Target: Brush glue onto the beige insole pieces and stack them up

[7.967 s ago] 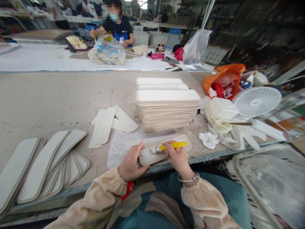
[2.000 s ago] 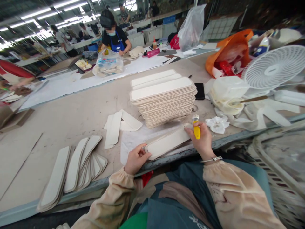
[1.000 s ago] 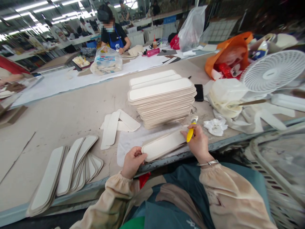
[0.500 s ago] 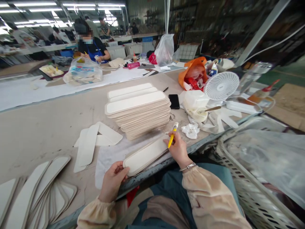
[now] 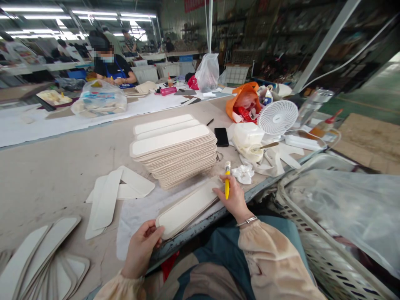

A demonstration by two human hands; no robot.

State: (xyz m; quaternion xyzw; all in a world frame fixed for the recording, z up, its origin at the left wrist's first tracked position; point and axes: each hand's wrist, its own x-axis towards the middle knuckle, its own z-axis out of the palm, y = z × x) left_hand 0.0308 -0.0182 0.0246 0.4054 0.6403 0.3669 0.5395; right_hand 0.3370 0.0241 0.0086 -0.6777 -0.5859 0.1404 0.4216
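Note:
Near the table's front edge lies a small pile of long cream strips with rounded ends (image 5: 187, 208). My left hand (image 5: 140, 248) pinches the pile's near left end between thumb and fingers. At the far right end, my right hand (image 5: 235, 201) holds a yellow-handled brush (image 5: 227, 183), its whitish tip pointing up and away. The fingers of that hand are at the strips' end; whether they press on it I cannot tell. A tall stack of similar strips (image 5: 178, 156) stands just behind. White sheeting (image 5: 131, 221) shows under the small pile.
Loose strips lie crossed (image 5: 106, 196) and fanned out (image 5: 46, 258) on the left. Crumpled white tissue (image 5: 243, 173), a black phone (image 5: 221, 136), a white fan (image 5: 278, 117) and an orange bag (image 5: 242, 102) sit to the right. A plastic basket (image 5: 312, 233) stands beside the table. A co-worker (image 5: 114, 68) sits opposite.
The view has turned slightly right, so most things sit further left. In my right hand the brush now stands more upright. My left hand keeps its pinch on the strips.

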